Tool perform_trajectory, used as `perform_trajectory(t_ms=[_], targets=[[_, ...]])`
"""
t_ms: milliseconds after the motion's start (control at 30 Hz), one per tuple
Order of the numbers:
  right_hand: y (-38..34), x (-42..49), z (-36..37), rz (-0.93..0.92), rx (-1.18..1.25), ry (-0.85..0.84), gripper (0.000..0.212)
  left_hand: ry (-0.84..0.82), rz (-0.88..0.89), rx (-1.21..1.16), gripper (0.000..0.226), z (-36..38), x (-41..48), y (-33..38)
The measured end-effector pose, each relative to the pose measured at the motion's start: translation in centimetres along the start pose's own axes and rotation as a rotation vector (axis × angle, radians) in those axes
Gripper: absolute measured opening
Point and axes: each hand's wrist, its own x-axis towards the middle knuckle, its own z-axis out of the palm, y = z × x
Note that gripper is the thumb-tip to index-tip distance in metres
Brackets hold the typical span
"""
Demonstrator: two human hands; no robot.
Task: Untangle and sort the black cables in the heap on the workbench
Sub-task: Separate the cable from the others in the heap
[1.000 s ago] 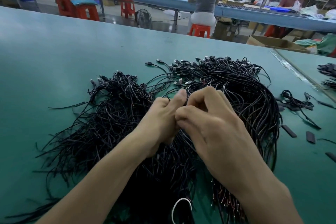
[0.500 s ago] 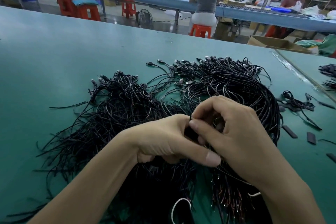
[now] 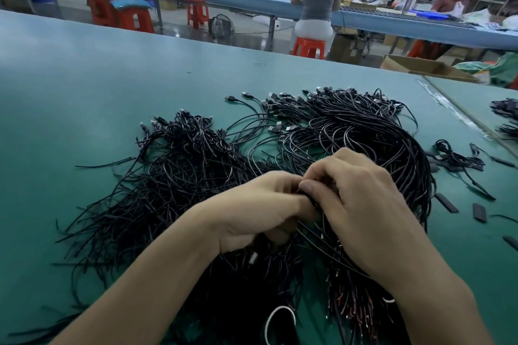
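The heap of black cables (image 3: 280,165) lies on the green workbench (image 3: 84,87). Both hands meet above its middle: the left hand (image 3: 252,213) and right hand (image 3: 361,204) (fingers curled) pinch one cable bundle.

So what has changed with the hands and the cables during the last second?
Both hands came back toward the person and dropped lower onto the heap of black cables. The left hand turned and now closes around a few strands, while the right hand pinches them beside it. The heap and the loose pieces on the workbench stayed put.
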Motion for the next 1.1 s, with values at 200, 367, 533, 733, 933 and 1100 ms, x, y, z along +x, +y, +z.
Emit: perform_trajectory(t_ms=[200,367,533,733,933,1100], targets=[[-0.8,0.2,1.2,0.052,0.198,0.208,0.010,0.188,0.153,-0.533,0.035,0.3,0.4,0.6],[-2.6,0.2,2.1,0.148,0.676,0.140,0.017,0.417,0.417,-0.722,0.044,0.7,0.6,0.8],[-3.0,0.1,2.1,0.272,1.104,-0.078,0.023,0.369,0.610,-0.687,0.040,-0.1,0.5,0.4],[-1.0,0.5,1.4,0.377,1.164,-0.015,0.024,0.512,0.650,0.032,0.052,0.0,0.4,-0.4],[0.4,0.7,0.8,0.323,1.069,0.117,0.018,0.745,0.596,0.237,0.036,-0.1,1.1,-1.0],[0.4,0.8,1.1,0.166,0.915,0.167,0.026,0.638,0.517,0.253,0.025,-0.9,1.0,-0.9]])
